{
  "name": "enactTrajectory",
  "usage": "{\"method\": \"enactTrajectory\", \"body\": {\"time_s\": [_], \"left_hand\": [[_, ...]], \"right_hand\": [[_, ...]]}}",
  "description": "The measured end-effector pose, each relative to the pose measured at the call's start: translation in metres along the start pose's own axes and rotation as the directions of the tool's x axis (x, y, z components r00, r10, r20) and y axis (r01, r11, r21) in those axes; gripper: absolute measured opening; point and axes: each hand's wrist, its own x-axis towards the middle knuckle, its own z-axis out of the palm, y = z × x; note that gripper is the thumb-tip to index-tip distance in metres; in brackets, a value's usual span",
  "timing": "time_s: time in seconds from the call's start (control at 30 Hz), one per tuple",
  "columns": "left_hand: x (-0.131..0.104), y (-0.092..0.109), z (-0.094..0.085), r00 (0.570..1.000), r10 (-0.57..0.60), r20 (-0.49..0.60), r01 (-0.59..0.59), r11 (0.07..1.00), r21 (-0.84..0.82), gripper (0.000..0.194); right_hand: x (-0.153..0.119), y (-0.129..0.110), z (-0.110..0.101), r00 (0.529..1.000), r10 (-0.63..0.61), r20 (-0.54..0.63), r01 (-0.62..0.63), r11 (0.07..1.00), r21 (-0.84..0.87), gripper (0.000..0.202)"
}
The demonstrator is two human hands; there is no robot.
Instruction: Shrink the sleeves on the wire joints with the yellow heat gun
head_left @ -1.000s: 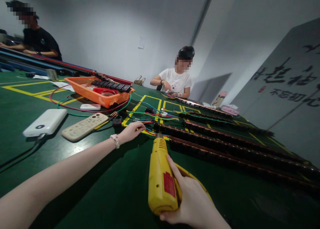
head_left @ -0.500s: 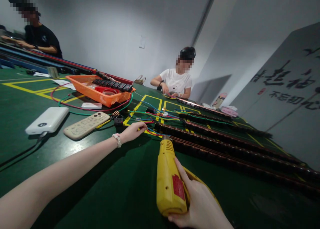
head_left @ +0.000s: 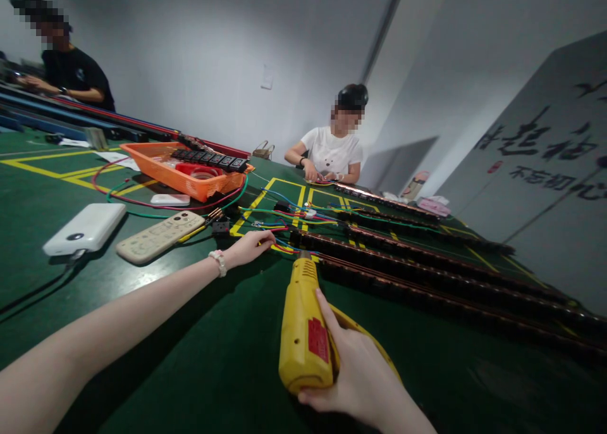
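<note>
My right hand (head_left: 353,364) is wrapped round a yellow heat gun (head_left: 303,333), whose metal nozzle points away from me at colored wires (head_left: 283,247). These wires run into the near end of a long dark strip (head_left: 403,295). My left hand (head_left: 251,247) pinches the wire ends just left of the nozzle. Further long strips (head_left: 427,257) lie side by side, with red, blue, green and yellow wires at their left ends.
An orange basket (head_left: 156,173) holds black parts and a red roll. Nearer lie a white power bank (head_left: 85,229) with a cable and a phone (head_left: 159,236). Two people sit beyond, one in white (head_left: 332,152), one in black (head_left: 78,76).
The heat gun in my right hand has shifted slightly left, and its nozzle is closer to my left hand. My left hand stays at the wires.
</note>
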Motion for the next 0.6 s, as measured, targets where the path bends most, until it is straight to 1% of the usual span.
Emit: {"method": "enactTrajectory", "body": {"time_s": [0.2, 0.4, 0.53, 0.6], "left_hand": [[0.002, 0.001, -0.001, 0.999, -0.023, 0.026, 0.023, 1.000, -0.004, 0.021], [0.003, 0.003, -0.002, 1.000, -0.019, 0.022, 0.018, 1.000, 0.016, 0.020], [0.002, 0.000, -0.002, 0.999, -0.009, 0.040, 0.006, 0.999, 0.052, 0.021], [0.002, -0.004, -0.002, 0.999, -0.008, 0.047, 0.005, 0.998, 0.068, 0.022]], "right_hand": [[0.012, -0.017, 0.003, 1.000, -0.023, 0.008, 0.023, 1.000, -0.013, 0.124], [0.027, -0.033, 0.007, 0.998, -0.045, 0.036, 0.046, 0.998, -0.041, 0.126], [0.034, -0.039, 0.009, 0.994, -0.106, 0.037, 0.107, 0.994, -0.031, 0.127], [0.036, -0.042, 0.010, 0.993, -0.113, 0.030, 0.115, 0.993, -0.036, 0.126]]}}
